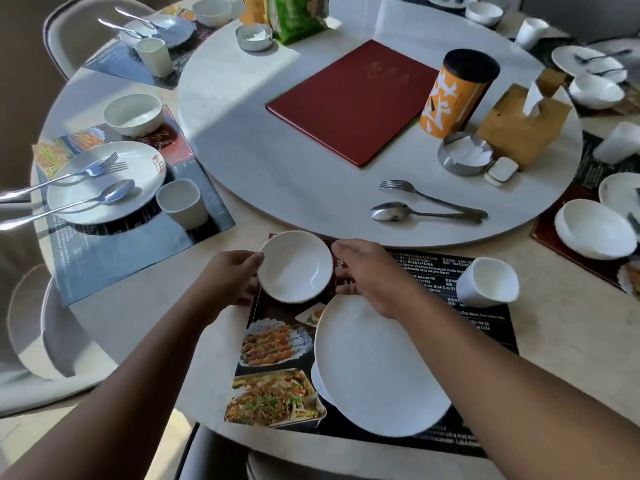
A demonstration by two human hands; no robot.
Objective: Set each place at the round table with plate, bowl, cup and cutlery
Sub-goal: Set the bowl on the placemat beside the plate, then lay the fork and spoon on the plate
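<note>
White bowl (pixel 296 268), rim in left hand (pixel 232 277), right hand (pixel 369 277)

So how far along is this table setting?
Left place looks done: white round plate with cutlery, cream bowl, cream cup. Near place: large white plate and white cup are down; left hand and right hand hold the small white bowl. Steel fork and steel spoon lie on the white round turntable, unplaced.

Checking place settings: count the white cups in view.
5 cups: near cup right of the front plate; left cup; far-left cup; right-edge cup; far-right cup. More may sit off-frame.
</note>
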